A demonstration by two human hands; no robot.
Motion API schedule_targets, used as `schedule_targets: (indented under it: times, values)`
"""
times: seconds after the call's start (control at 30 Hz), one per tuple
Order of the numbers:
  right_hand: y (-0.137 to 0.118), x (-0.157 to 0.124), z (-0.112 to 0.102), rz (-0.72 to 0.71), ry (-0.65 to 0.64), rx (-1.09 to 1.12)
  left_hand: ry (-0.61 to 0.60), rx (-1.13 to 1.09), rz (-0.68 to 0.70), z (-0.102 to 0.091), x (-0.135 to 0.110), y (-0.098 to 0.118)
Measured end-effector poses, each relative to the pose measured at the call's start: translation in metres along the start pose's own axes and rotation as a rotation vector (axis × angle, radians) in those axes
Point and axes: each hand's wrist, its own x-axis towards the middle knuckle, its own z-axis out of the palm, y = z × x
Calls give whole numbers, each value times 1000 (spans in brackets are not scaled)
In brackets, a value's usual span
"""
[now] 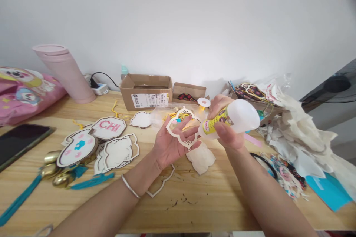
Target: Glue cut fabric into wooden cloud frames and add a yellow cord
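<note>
My left hand [165,142] is turned palm up, holding a scalloped, pale wooden frame [180,139] across its fingers. The frame has cut-out scrollwork at its two tips. Tilted in my right hand [226,133] is a white glue bottle [244,114] with a yellow label; its lower end points right and its body is close to the frame. A white disc [204,102] shows just left of the right hand's upper fingers. Under the hands lie a cream fabric piece [200,158] and another thin frame outline [164,187], partly covered by my left wrist.
Left are decorated plaques [108,127], stacked white cut-outs [116,153], brass bells [62,178] with teal tassels and a phone [23,142]. Behind stand a pink tumbler [65,74] and a cardboard box [128,96]. Crumpled paper [294,133] and a blue sheet [329,192] are right.
</note>
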Motion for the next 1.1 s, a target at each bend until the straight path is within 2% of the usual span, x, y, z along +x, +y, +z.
schedule_targets:
  times: [0.2, 0.4, 0.57, 0.7, 0.8, 0.87, 1.0, 1.1]
  values:
    - [3, 2, -8, 46, 60, -56, 30, 16, 12, 0, 0, 2]
    - [-5, 4, 3, 29, -29, -25, 20, 2, 4, 0, 0, 1]
    - [-4, 2, 3, 43, -15, -37, 32, -1, 3, 2, 0, 0]
    - [0, 1, 1, 39, -78, 35, 44, 7, -3, 1, 1, 1]
    - [1, 2, 1, 33, -57, 45, 39, 12, -12, 0, 1, 1]
    - [-1, 3, 3, 21, -51, 63, 40, 20, -8, 1, 0, 0]
    - [-9, 3, 9, 23, -141, 70, 44, 38, 18, 3, 0, 0]
    - [-10, 3, 10, 18, -109, 16, 68, 31, 28, 4, 1, 0]
